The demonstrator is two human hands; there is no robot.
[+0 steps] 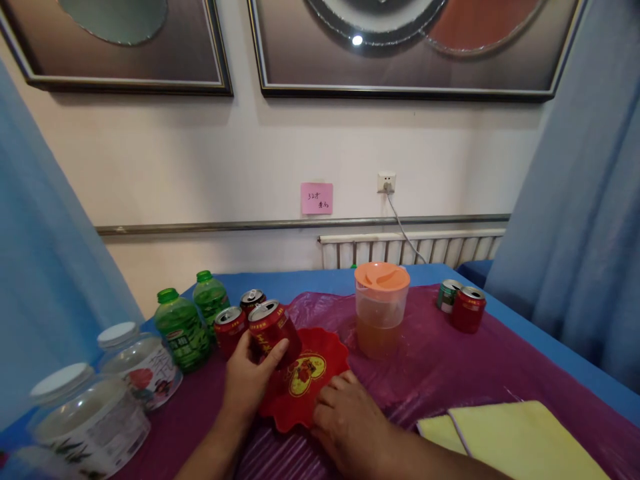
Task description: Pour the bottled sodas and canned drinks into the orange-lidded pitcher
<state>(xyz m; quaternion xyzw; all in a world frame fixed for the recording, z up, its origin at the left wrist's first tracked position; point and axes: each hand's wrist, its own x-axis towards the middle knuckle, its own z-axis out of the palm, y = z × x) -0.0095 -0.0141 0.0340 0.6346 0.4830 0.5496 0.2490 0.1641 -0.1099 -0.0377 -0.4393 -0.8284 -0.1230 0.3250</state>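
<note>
left hand (249, 380): grip closed around red can (274, 331), tilted over the 10 o'clock rim of red plate (320, 393) | right hand (350, 419): fingers curled, pressing plate's 5 o'clock edge, holding nothing | progress: can not yet set on plate; two red cans (237, 320) wait at 10 o'clock | tabletop (440, 373): pitcher (381, 308) at 1 o'clock
</note>
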